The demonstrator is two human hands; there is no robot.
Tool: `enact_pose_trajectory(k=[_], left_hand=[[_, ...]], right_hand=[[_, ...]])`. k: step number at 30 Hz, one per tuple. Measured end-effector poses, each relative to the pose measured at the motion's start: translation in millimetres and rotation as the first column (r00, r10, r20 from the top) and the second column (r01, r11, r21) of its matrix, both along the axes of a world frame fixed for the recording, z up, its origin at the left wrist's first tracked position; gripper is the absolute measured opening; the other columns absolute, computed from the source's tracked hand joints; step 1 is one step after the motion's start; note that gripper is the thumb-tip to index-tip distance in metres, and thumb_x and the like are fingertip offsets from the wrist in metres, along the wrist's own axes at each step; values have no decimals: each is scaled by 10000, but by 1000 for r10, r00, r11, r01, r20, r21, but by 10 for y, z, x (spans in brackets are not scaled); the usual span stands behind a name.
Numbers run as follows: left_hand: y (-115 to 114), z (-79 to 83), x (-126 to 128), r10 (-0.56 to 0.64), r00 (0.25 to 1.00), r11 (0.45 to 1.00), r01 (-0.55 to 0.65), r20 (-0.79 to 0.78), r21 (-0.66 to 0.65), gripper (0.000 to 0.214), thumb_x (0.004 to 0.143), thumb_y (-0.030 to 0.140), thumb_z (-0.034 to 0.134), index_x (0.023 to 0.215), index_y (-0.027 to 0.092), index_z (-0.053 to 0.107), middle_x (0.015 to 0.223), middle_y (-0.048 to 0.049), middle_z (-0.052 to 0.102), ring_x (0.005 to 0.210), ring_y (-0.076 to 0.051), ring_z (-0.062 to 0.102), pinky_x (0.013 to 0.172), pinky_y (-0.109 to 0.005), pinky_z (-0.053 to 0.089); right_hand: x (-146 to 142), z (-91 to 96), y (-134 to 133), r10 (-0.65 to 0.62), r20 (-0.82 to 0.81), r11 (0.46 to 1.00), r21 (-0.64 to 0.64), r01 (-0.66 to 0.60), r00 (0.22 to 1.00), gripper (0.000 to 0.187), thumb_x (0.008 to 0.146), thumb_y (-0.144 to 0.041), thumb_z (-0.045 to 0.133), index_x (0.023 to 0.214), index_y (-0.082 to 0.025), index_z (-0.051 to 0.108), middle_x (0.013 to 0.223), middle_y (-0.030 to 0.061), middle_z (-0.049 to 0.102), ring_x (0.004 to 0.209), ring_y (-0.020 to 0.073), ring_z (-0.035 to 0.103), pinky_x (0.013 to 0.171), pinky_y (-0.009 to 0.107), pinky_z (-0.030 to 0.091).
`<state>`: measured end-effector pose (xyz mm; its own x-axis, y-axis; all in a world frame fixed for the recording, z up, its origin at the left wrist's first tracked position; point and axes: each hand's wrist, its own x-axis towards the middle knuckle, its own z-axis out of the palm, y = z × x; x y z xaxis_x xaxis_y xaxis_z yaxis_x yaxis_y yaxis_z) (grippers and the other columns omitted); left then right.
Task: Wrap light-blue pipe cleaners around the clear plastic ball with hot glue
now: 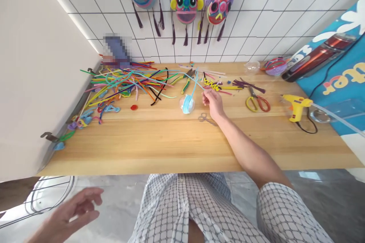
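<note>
My right hand [213, 102] is over the middle of the table, its fingers pinched on a light blue pipe cleaner [199, 82]. Just left of it sits a clear plastic ball [182, 103], partly wrapped in light blue pipe cleaner, with loose lengths rising from its top. Small grey scissors [207, 119] lie below my right hand. Off the table's front edge, low on the left, my left hand [81, 209] hangs in the air, fingers bent and apart, holding nothing.
A heap of coloured pipe cleaners [134, 83] covers the table's back left. Pliers [186, 79] lie mid-table. Red-and-yellow-handled scissors [258, 102], a yellow glue gun [297, 106] with a cord, and a red thermos [319, 57] are right. Decorated masks [186, 5] hang on the tiled wall.
</note>
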<state>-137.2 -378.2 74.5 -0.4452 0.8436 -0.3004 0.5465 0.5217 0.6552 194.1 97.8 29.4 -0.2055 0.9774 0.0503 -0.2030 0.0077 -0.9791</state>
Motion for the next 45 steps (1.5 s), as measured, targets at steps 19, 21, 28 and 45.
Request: enact_pose_trajectory(k=[19, 21, 28, 45], left_hand=[[3813, -644, 1257, -391, 889, 794, 193, 240, 577, 693, 1038, 694, 649, 1539, 223, 567, 1538, -190, 673, 1466, -347, 658, 1259, -560, 521], [3743, -691, 1247, -410, 891, 758, 215, 194, 615, 623, 1060, 632, 663, 1529, 231, 575, 1501, -169, 688, 1427, -328, 680, 1260, -545, 525], [3666, -691, 1255, -452, 891, 653, 293, 49, 698, 605, 1096, 595, 666, 1570, 250, 517, 1482, -155, 602, 1400, -295, 635, 1206, -491, 564], [3797, -822, 1235, -538, 830, 651, 299, 146, 698, 631, 990, 534, 730, 1486, 198, 532, 1351, -141, 680, 1209, -283, 696, 1121, -514, 585]], right_hand=[[22, -204, -276, -14, 368, 856, 485, -179, 930, 404, 1038, -503, 668, 1368, -270, 656, 1317, 131, 754, 1151, 273, 750, 926, 442, 661], [27, -215, -329, -3, 380, 830, 516, -209, 925, 415, 1070, -478, 650, 1431, -274, 626, 1347, 137, 735, 1164, 272, 750, 927, 446, 668], [80, -156, -377, -25, 428, 734, 621, -274, 903, 420, 1100, -389, 639, 1508, -300, 598, 1358, 130, 729, 1198, 293, 741, 931, 484, 678], [51, -169, -306, -109, 514, 608, 712, -352, 851, 433, 1137, -398, 538, 1554, -318, 628, 1594, 144, 649, 1497, 333, 623, 1197, 591, 606]])
